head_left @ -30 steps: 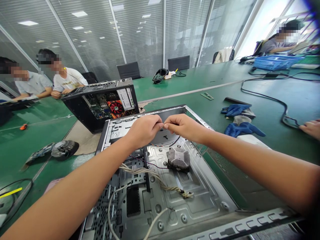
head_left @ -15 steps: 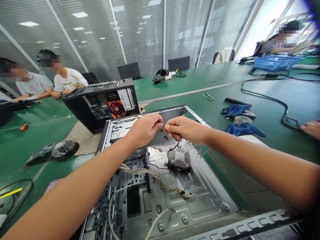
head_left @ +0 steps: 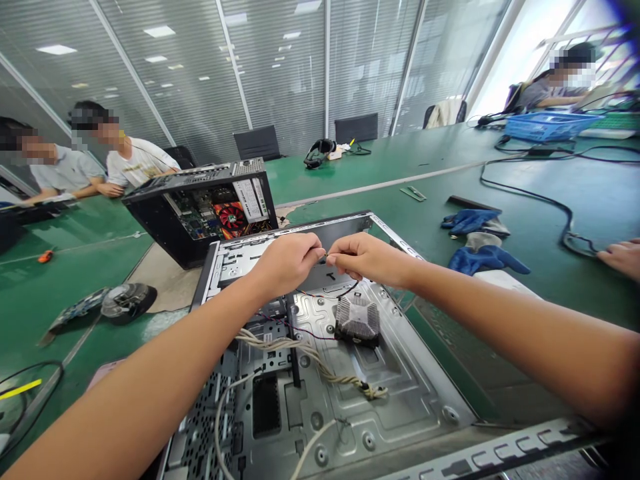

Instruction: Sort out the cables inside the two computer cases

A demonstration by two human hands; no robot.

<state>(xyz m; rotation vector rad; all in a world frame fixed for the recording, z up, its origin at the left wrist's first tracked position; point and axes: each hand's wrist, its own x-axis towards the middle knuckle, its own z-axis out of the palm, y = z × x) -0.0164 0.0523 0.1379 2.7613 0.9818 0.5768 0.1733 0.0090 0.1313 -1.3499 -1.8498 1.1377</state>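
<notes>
Above the far part of an open metal computer case, my two hands meet with their fingertips pinched. My left hand is closed, thumb against forefinger. My right hand pinches close beside it, fingers curled. Between the fingertips shows a tiny dark end of a thin cable; its detail is too small to make out. A dark and orange stretch of thin wire hangs below the hands. Inside the case lies a heatsink with a thin wire. A twisted bundle of beige cables crosses the case floor.
Behind stands a second computer tower with a red fan. Blue-grey gloves and a black cable lie to the right, a round dark part to the left. People sit at the far left and right; another person's hand rests at right.
Both hands keep their pinch almost in place, with the right fingers shifted slightly. The whole view has moved a little. One seated person at left has shifted an arm.
</notes>
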